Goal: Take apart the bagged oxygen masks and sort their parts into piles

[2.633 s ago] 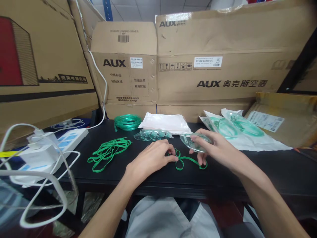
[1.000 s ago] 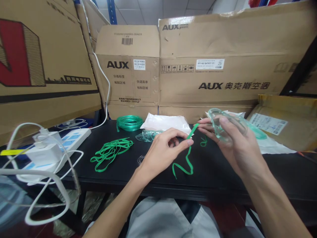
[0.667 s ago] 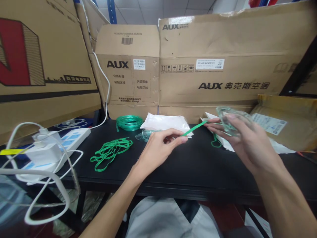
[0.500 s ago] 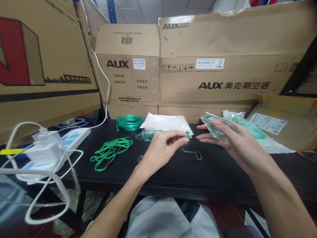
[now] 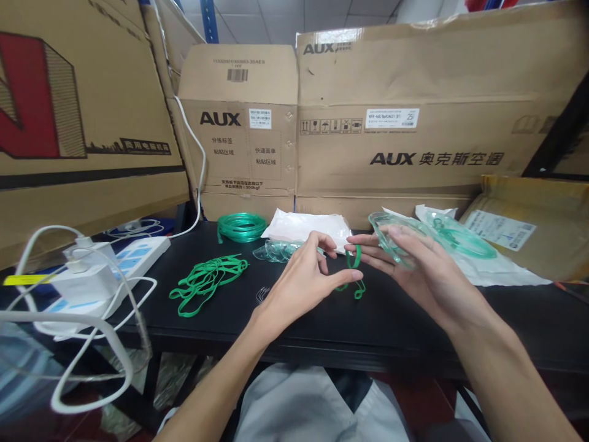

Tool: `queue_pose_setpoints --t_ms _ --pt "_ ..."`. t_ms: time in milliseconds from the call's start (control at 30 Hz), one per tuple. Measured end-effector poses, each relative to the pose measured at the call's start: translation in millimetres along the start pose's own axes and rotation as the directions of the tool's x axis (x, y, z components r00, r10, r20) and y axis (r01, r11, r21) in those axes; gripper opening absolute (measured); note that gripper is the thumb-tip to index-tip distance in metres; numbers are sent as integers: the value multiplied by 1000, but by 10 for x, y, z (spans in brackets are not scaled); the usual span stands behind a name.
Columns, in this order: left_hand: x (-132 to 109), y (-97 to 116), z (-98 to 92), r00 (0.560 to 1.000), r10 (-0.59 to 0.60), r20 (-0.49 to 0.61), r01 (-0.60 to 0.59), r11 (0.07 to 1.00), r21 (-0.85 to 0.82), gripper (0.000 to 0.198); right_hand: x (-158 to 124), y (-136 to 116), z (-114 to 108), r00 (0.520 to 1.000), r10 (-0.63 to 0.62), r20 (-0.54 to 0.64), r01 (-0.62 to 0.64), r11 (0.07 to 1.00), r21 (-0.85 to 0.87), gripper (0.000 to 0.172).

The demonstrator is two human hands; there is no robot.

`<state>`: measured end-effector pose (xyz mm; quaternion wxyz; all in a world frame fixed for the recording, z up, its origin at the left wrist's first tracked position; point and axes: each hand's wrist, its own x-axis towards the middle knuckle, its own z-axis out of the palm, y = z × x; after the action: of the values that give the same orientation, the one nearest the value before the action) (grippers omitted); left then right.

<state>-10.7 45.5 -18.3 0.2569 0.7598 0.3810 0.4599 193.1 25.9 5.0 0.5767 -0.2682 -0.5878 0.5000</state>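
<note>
My right hand [image 5: 421,273] holds a clear green-tinted mask [image 5: 391,236] above the black table [image 5: 221,319], thumb on top of it. A thin green elastic strap [image 5: 354,261] hangs from the mask side and loops down to the tabletop. My left hand [image 5: 304,279] pinches that strap between thumb and fingers, close to the right hand's fingertips. Behind my left hand lies a small stack of clear masks [image 5: 276,250].
A bundle of green straps [image 5: 207,276] and a coil of green tubing [image 5: 240,226] lie left of centre. White plastic bags [image 5: 308,226], bagged masks [image 5: 460,245], a power strip with chargers and cables [image 5: 92,276] and tall cardboard boxes [image 5: 414,110] ring the table.
The mask was lifted off the table and the strap pulled taut between both hands, then slackened. Now the hands are close together with the strap short between them.
</note>
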Motion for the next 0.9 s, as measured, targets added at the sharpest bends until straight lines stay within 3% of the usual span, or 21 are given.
queue_pose_setpoints --t_ms 67,200,267,400,500,567,667,800,900 --pt "0 -12 10 1000 25 13 -25 999 25 60 -36 -10 20 1000 -1 29 0 1000 13 21" --pt "13 10 13 980 94 175 -100 995 22 34 -96 -59 22 998 -3 62 3 1000 1 24" --pt "18 34 -13 975 99 197 -104 994 17 35 -110 -116 -12 999 -39 36 40 999 -29 27" --pt "13 86 -152 983 48 176 -32 995 -96 32 -108 -233 -107 990 -122 -74 117 991 -65 26" --pt "3 128 -322 983 1 184 28 987 -159 34 -95 -230 -128 991 -103 -83 99 994 -45 24" --pt "-8 154 -466 990 -14 142 30 994 -109 33 -85 -183 -112 998 -40 -38 38 998 -39 25" --pt "-42 169 -735 1000 -22 -13 22 1000 -5 32 -62 -106 -85 999 38 7 -38 998 -50 26" --pt "-113 97 -1159 965 -19 -263 44 995 88 42 -33 -71 -107 999 38 -10 -39 997 -69 28" --pt "-155 -30 -1439 946 -32 -322 105 971 213 43 -26 -79 -134 999 33 -13 -34 996 -81 28"
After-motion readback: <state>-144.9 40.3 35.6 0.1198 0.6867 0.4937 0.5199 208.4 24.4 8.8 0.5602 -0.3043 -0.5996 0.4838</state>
